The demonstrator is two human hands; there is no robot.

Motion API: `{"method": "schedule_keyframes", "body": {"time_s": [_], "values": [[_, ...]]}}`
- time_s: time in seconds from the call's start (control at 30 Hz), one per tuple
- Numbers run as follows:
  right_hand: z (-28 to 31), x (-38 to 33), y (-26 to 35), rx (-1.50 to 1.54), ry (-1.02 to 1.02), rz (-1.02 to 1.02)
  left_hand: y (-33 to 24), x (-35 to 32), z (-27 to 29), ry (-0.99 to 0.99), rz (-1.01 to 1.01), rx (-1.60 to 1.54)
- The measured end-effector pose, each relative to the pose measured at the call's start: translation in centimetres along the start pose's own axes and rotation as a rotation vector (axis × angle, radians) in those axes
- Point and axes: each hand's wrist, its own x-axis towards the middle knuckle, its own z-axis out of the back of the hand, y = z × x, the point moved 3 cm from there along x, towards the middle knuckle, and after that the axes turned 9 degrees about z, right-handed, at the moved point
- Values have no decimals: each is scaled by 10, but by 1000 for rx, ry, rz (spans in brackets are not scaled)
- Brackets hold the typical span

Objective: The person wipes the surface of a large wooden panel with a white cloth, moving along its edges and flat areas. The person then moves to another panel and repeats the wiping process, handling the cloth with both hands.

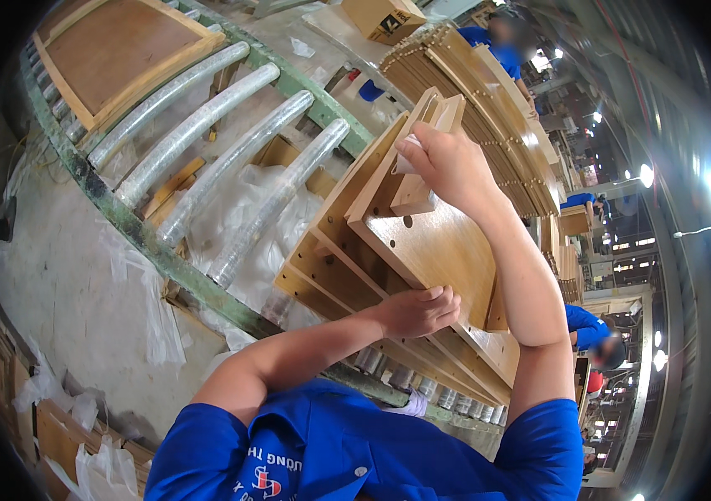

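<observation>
Brown, glossy wooden panels with drilled holes stand stacked on edge in front of me. My left hand (424,313) is closed, its fingers curled over the near edge of the front wooden panel (447,250). Farther off, my right hand (454,167) is closed around a small white piece (408,155), perhaps folded cloth or paper. It presses the piece against a narrow wooden rail (415,197) at the panel's far end. The fingers hide most of the white piece, so its kind cannot be told.
Plastic-wrapped rollers (242,134) sit in a green conveyor frame (134,238) to the left, bearing a framed wooden panel (121,58). A tall stack of boards (476,108) and a cardboard box (383,18) stand beyond. Co-workers in blue are at the right.
</observation>
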Motion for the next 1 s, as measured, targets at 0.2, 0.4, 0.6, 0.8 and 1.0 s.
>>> {"method": "schedule_keyframes", "body": {"time_s": [0.2,0.4,0.6,0.8,1.0], "values": [[1,-18,27,64,-63,85,4,-1,2,-37,-45,-52],[-5,-28,40,-8,-130,172,6,-1,5,-82,-38,-88],[-11,-35,39,-48,-193,246,2,0,6,-82,-22,-87],[-12,-37,40,-43,-287,296,2,0,5,-91,-7,-74],[-12,-45,40,-59,-367,310,2,3,7,-88,17,-178]]}}
